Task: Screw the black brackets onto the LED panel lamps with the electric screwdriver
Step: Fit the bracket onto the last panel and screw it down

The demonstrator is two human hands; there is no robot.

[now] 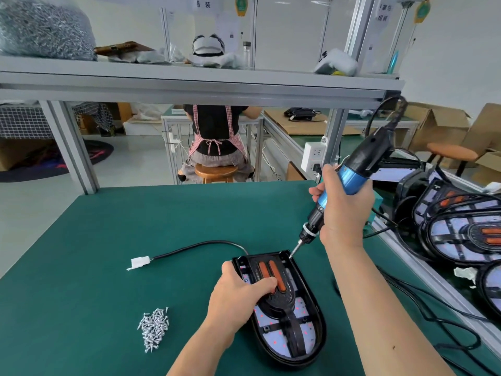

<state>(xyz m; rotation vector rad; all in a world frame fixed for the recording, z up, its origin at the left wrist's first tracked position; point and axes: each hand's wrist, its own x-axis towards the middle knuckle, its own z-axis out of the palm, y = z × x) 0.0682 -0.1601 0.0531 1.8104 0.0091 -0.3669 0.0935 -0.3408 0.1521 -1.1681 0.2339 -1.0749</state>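
Note:
An oval LED panel lamp [311, 335] lies on the green mat in front of me, with a black bracket [284, 297] bearing two orange strips seated on top. My left hand [238, 297] presses down on the bracket's left side, fingers laid over it. My right hand [344, 210] grips the blue-and-black electric screwdriver [352, 177], tilted, its bit tip at the lamp's far right corner [290, 257]. The lamp's black cable ends in a white connector [139, 262] to the left.
A small pile of silver screws [154, 328] lies left of the lamp. Several finished lamps [461, 234] with cables are stacked at the right table edge. A shelf [189, 85] runs overhead; a person sits on a stool [217, 172] beyond the table.

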